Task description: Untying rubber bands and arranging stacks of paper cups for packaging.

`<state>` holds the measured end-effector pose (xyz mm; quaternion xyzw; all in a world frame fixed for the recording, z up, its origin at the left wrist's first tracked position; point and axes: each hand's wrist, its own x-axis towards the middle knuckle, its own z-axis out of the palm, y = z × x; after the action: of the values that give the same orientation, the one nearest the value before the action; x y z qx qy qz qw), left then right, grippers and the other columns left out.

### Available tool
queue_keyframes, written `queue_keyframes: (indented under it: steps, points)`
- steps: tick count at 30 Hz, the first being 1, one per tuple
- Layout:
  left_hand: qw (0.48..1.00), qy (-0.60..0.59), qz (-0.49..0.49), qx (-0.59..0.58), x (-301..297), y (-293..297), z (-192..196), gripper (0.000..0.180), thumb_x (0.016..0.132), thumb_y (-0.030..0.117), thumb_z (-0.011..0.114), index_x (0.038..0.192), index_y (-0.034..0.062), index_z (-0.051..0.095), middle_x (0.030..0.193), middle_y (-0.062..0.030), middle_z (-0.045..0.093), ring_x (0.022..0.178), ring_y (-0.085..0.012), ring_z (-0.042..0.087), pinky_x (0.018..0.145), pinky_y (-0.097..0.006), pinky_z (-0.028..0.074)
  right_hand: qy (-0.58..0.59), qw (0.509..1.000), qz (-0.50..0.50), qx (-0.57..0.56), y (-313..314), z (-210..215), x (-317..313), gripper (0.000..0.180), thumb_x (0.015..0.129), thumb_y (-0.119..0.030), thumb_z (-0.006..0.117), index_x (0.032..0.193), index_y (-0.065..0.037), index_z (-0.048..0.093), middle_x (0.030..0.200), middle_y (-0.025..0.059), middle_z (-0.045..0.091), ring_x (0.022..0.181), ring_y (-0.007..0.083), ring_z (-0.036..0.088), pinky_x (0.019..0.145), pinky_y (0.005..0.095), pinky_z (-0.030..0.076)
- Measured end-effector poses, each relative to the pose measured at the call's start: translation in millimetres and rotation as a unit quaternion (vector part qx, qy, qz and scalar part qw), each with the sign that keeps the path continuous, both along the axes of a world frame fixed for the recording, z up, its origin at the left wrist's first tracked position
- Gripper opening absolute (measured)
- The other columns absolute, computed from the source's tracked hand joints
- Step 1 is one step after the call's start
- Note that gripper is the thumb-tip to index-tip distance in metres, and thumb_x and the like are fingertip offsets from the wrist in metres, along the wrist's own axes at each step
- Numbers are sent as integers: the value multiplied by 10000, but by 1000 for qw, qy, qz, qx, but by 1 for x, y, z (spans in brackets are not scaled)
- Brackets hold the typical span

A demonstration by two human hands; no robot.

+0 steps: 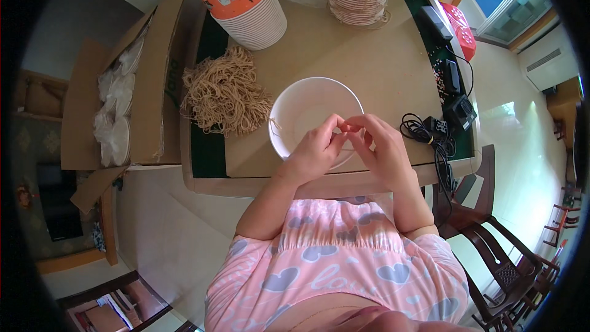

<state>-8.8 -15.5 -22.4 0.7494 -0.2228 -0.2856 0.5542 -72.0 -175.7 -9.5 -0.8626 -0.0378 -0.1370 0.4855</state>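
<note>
A white paper bucket [294, 106] stands with its mouth up near the table's front edge. A short bit of brown cord [275, 122] pokes out at the left of its rim. Over the bucket's right front rim, my left hand [315, 147] and my right hand [379, 144] meet with their fingertips pinched together. Whatever lies between the fingers is too small to make out. Left of the bucket lies a loose heap of brown paper cord [222, 93].
Two stacks of orange patterned paper buckets, one left [253, 19] and one right [358, 0], stand at the back. An open cardboard box [157, 86] with plastic-wrapped white pieces is on the left. Black cables and adapters [433, 132] lie along the right edge, near a chair [485, 233].
</note>
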Motion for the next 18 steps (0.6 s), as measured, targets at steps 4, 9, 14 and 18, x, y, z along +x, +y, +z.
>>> queue_keyframes:
  steps: [4,9,14,18]
  points:
    - [1000,-20,12,-19,0,1,-7,71,983,96,469,1021,37,483,687,25,475,581,-30,416,504,-203,343,26,1000,14,4,-1,-3,2,216,820,-98,667,1016,-74,579,776,90,616,629,226,589,581,333,478]
    - [998,-35,38,-44,0,-2,-4,63,963,63,492,1019,36,480,704,28,472,587,-22,409,502,-208,348,50,998,-17,18,2,-15,7,138,816,-88,677,927,-47,606,719,89,600,604,202,584,556,310,467]
    - [993,-6,84,-80,1,-3,-2,109,909,55,572,958,-3,495,712,-54,567,627,-100,530,574,-265,427,66,993,-45,91,3,-22,10,67,825,-63,668,856,-18,630,721,100,597,581,173,574,534,278,452]
    - [998,-64,3,-2,2,4,8,179,883,84,643,777,23,512,672,46,458,613,-29,418,523,-220,333,6,997,-39,60,1,-25,14,57,861,-34,620,908,-5,636,779,110,623,618,143,590,551,251,450]
